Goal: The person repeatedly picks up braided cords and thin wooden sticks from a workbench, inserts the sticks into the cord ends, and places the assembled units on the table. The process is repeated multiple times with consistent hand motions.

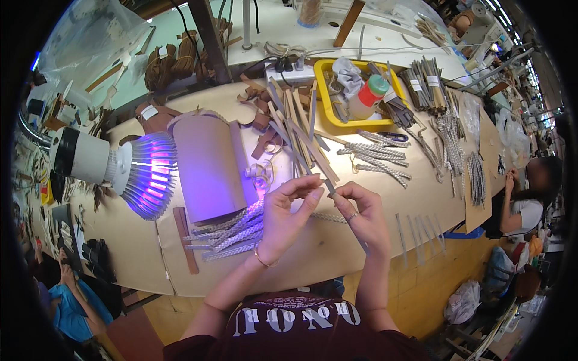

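Note:
A narrow grey strip (330,187), which looks like leather, is held up between my two hands above the table. My left hand (288,212) is closed in a loose pinch, thumb and forefinger at the strip's upper end. Lower down, my right hand (363,218) grips it between thumb and fingers, and its tail hangs below that palm. Beside my left wrist lies a bundle of braided grey-white cords (224,237). More braided cords (378,157) rest beyond my right hand. Several thin grey strips (419,231) lie apart on the table to the right.
A lamp with a finned head (147,174) casts violet light at left, beside a curved brown panel (208,168). Loose tan and grey strips (298,123) are piled ahead. A yellow tray (325,108) holds a green-lidded jar (370,96). Another person (524,207) sits at right.

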`<state>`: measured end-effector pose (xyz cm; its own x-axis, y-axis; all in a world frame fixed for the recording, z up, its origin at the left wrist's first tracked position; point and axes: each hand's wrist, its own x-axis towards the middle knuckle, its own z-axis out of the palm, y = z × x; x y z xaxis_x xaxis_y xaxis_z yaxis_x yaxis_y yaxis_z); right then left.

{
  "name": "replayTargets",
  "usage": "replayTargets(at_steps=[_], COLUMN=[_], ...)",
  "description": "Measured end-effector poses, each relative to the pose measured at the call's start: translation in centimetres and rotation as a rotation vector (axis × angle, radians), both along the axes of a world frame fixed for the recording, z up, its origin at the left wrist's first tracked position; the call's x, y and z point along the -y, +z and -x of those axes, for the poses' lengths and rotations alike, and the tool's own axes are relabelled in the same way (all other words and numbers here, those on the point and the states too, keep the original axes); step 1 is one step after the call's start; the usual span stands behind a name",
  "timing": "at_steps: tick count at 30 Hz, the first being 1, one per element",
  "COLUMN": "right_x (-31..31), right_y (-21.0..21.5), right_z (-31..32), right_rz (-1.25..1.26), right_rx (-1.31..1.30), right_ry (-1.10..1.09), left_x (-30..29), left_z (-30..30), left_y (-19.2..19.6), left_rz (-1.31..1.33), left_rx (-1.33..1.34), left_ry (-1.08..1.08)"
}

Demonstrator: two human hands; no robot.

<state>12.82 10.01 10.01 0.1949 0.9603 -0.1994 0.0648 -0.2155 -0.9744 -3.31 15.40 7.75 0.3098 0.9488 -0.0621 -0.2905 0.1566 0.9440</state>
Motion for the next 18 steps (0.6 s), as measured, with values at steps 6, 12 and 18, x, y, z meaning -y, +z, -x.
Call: replayTargets(at_steps=[6, 12, 18], right_x=[0.8, 4.0, 5.1], right_y=[1.1, 5.6, 6.0], right_z=[1.5, 3.0, 3.6], right_rz=[-0.317, -0.226, -0.281], right_rx=[0.341, 0.354, 0.212], right_ry=[0.067, -0.129, -0.093], left_x=[1.2, 2.3, 3.7], left_z=[1.2, 1.7, 1.3], left_y=[1.8, 3.2, 3.8], left_rz=[-0.179, -0.556, -0.683], left_rx=[-0.086, -0.208, -0.238], left_ry=[-0.024, 0.141, 0.009])
